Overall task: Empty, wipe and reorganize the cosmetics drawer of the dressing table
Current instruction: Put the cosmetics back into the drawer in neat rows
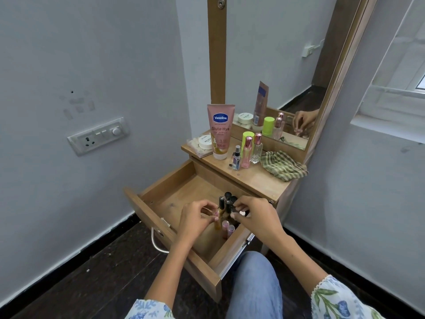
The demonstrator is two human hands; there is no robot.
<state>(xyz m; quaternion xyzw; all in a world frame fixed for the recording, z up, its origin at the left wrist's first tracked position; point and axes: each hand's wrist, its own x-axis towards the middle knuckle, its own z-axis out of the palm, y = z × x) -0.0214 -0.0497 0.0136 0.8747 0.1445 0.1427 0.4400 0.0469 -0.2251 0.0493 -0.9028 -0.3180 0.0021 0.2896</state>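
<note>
The wooden drawer (158, 199) of the dressing table is pulled out. Several slim cosmetic tubes (226, 203) with black caps stand upright in its near right part, with two pink-capped tubes (227, 226) in front of them. My left hand (195, 218) pinches a gold tube with a black cap (221, 207). From the right, my right hand (255, 217) curls its fingertips round a black-capped tube (233, 200) in the same cluster. The left half of the drawer floor is bare wood.
On the tabletop (257, 180) stand a Vaseline tube (220, 132), a white jar (205, 142), a green-capped bottle (248, 137), two pink-capped perfume bottles (247, 154), a small spray (236, 160) and a checked cloth (284, 165). The mirror (287, 65) rises behind. My knee (253, 286) is below the drawer.
</note>
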